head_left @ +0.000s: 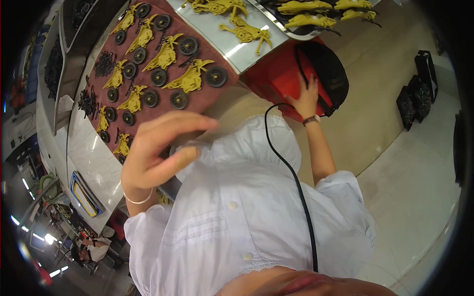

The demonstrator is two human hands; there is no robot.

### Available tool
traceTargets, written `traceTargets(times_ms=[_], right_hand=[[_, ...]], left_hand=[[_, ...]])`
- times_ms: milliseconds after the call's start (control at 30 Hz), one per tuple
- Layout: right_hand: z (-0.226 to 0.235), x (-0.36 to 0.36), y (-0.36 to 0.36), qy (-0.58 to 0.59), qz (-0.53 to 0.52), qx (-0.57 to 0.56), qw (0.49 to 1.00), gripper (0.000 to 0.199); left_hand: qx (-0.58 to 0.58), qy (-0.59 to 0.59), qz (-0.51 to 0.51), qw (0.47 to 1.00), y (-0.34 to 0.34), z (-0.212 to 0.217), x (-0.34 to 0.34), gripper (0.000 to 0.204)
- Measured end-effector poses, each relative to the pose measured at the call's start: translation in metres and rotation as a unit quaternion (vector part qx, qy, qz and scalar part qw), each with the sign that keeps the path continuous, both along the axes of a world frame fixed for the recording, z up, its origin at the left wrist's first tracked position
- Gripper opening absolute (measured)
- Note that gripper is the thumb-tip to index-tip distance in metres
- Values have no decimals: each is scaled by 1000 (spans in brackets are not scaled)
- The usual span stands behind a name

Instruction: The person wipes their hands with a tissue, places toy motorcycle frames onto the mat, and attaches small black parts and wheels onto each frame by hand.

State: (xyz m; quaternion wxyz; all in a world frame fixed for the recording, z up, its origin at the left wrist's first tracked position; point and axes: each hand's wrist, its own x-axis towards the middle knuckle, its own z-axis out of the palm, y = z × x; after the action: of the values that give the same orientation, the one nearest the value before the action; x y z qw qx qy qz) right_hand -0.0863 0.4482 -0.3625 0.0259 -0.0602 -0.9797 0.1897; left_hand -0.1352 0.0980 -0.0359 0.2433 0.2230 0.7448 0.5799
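My left hand (pixel 165 148) is raised in front of my body, near the edge of the table. Its fingers are bent, the thumb stands apart from them, and nothing is held. To the right, my right hand (pixel 307 96) lies with fingers spread against a red surface (pixel 276 74) beside the table, next to a rounded black bag-like thing (pixel 323 74) with a strap. Beyond my left hand, several yellow toy motorcycle bodies (pixel 190 76) lie in rows on a dark red mat (pixel 207 44), with black spoked wheels (pixel 216 76) beside them.
Small black parts (pixel 89 102) lie heaped at the mat's left. More yellow parts (pixel 245 33) sit on the white tabletop, and others fill a metal tray (pixel 296 35). A black cable (pixel 296 177) runs down in front of me. Black objects (pixel 417 93) stand on the floor at right.
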Motion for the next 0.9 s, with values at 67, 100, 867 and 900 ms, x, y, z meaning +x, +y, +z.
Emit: traceTargets(times_ms=[67, 100, 867, 900], right_hand=[[-12, -10, -18, -129, -30, 39, 990, 91], [-16, -14, -20, -254, -45, 77, 963, 101], [-94, -97, 142, -115, -75, 92, 986, 104], [-95, -101, 144, -105, -77, 104, 986, 104]], left_hand=[[-16, -3, -29, 999, 13, -5, 3, 35], [-22, -15, -45, 999, 18, -6, 5, 36], [-33, -188, -180, 965, 69, -44, 36, 57], [-34, -192, -184, 963, 73, -48, 37, 57]])
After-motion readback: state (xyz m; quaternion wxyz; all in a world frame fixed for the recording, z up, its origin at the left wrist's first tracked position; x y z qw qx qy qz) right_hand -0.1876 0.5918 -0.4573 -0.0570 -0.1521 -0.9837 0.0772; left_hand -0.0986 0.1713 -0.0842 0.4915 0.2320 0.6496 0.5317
